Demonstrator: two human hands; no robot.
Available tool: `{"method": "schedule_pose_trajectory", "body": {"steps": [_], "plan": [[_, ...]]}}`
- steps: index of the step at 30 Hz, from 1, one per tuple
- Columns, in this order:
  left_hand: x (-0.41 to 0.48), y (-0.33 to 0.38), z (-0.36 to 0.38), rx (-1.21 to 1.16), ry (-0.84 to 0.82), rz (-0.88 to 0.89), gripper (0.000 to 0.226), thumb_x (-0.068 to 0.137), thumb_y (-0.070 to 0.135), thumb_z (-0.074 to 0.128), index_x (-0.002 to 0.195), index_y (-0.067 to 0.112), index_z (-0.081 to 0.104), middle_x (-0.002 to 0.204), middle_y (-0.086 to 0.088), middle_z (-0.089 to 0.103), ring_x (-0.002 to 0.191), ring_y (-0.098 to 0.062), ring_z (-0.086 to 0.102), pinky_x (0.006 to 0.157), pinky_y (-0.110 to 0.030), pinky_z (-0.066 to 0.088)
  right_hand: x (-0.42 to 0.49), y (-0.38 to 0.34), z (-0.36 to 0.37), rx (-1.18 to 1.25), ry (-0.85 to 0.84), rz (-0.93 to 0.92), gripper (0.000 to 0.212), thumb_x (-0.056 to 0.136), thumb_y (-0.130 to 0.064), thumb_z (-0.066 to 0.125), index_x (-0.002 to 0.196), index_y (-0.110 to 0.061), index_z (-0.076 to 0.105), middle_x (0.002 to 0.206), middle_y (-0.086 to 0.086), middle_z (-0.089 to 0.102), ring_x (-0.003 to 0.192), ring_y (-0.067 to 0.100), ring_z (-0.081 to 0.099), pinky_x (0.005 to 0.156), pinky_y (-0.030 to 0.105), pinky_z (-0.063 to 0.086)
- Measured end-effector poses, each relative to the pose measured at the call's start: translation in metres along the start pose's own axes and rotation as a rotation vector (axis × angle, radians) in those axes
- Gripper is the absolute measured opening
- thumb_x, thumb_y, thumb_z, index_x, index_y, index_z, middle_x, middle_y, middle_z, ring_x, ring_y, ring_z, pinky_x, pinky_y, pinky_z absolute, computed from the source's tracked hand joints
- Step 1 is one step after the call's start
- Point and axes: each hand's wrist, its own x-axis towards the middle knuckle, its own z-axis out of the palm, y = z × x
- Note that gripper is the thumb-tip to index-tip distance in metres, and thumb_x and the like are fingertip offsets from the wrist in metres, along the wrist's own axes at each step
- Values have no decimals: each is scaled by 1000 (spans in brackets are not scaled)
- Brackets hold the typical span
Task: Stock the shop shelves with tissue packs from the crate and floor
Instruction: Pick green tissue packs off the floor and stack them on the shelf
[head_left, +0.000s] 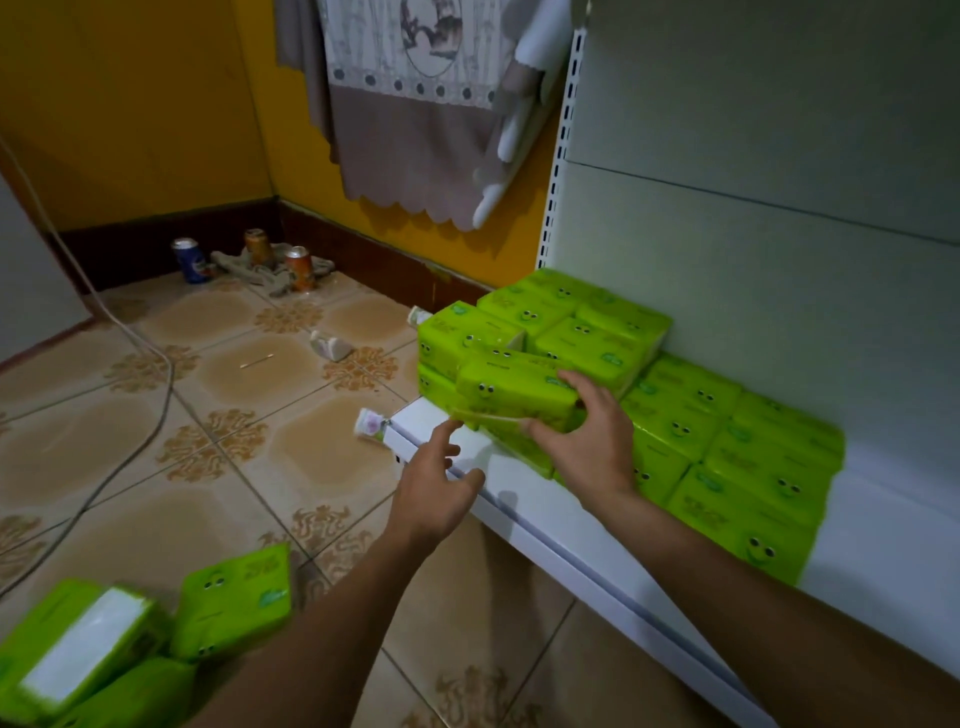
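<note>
Pack: bright green film-wrapped tissue pack (511, 388) is lying atop the stack (553, 332) at the left end of the white metal shelf (524, 501).
Right hand (587, 439): it is gripping the pack's right end, fingers curled over the top, thumb in front.
Left hand (436, 480): fingers are standing apart, holding nothing.
Handling: I am judging it light, soft and slippery; I am favouring the short ends.

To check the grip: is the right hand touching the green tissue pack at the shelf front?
Touching. The head view shows the right hand, fingers curled over the top of the green tissue pack, thumb on its front.
</note>
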Motion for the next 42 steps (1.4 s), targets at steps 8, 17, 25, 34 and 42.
{"method": "schedule_pose_trajectory", "body": {"steps": [8, 17, 25, 34, 42], "plan": [[3, 1, 12, 13, 14, 16, 62, 85, 16, 59, 139, 24, 30, 123, -6, 56, 107, -20, 54, 87, -38, 48, -2, 11, -14, -50, 62, 8, 57, 63, -16, 84, 114, -12, 59, 112, 11, 52, 95, 12, 44, 76, 11, 28], [0, -6, 22, 21, -27, 24, 59, 85, 13, 59, 138, 19, 35, 124, -7, 56, 107, -18, 54, 81, -26, 41, 0, 19, -5, -80, 80, 135, 54, 68, -8, 75, 117, -10, 54, 116, 15, 44, 106, 31, 49, 93, 27, 33], [-3, -13, 18, 50, -40, 28, 53, 84, 13, 58, 133, 24, 42, 122, -5, 57, 101, -14, 53, 80, -26, 43, 5, 17, 6, -116, 34, 115, 49, 73, -13, 75, 116, -12, 51, 111, 11, 50, 98, 29, 53, 83, 34, 41], [-4, -15, 16, 89, -39, 94, 47, 83, 9, 57, 125, 30, 52, 118, -3, 58, 101, -14, 54, 79, -24, 40, 5, 13, -1, -185, -42, 90, 56, 76, -28, 72, 124, -18, 46, 113, 5, 52, 104, 24, 52, 78, 32, 41], [-7, -14, 12, 165, -37, 141, 46, 83, 13, 59, 125, 29, 52, 119, -3, 57, 106, -17, 53, 81, -25, 41, 1, -1, -9, -232, -42, 41, 61, 78, -33, 67, 132, -20, 43, 117, 6, 51, 106, 25, 52, 79, 32, 41]]}}
